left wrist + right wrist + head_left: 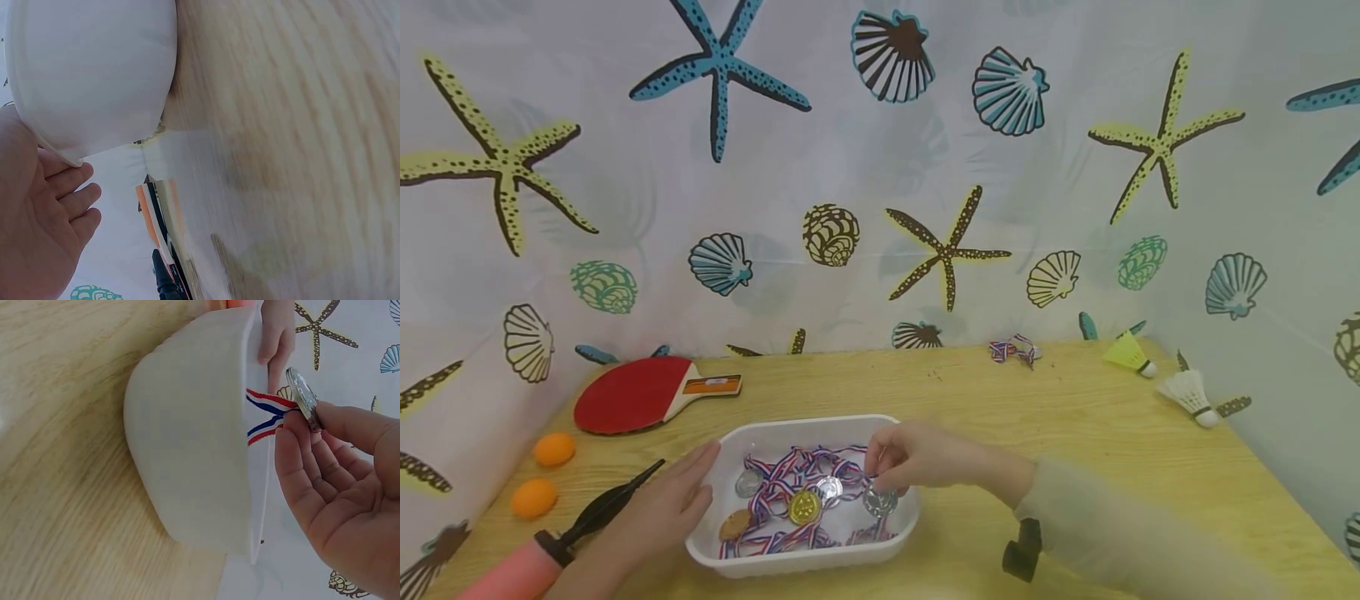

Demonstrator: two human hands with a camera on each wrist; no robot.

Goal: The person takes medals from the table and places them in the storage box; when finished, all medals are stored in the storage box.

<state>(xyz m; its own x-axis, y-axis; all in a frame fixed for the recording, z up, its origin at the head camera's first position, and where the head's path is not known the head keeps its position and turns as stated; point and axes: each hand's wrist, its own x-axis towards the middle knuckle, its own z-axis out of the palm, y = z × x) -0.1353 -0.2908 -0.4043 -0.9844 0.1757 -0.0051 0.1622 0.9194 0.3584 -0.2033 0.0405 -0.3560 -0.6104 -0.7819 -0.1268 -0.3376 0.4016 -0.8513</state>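
Note:
A white plastic tub (797, 565) holds several medals on red, white and blue ribbons, among them a gold medal (805, 506). Over its right side, my right hand (917, 454) pinches a silver medal (302, 399) between thumb and forefinger. The medal's striped ribbon (265, 400) runs down past the tub's rim. At the opposite end, the fingers of my left hand (666, 500) lie loosely extended against the rim, as the left wrist view also shows.
A red table tennis bat (636, 396), two orange balls (554, 449) and a pink hand pump (512, 575) lie to the left. Toward the back right are a coiled ribbon (1015, 350), a yellow shuttlecock (1127, 353) and a white shuttlecock (1187, 393). Patterned cloth borders the table.

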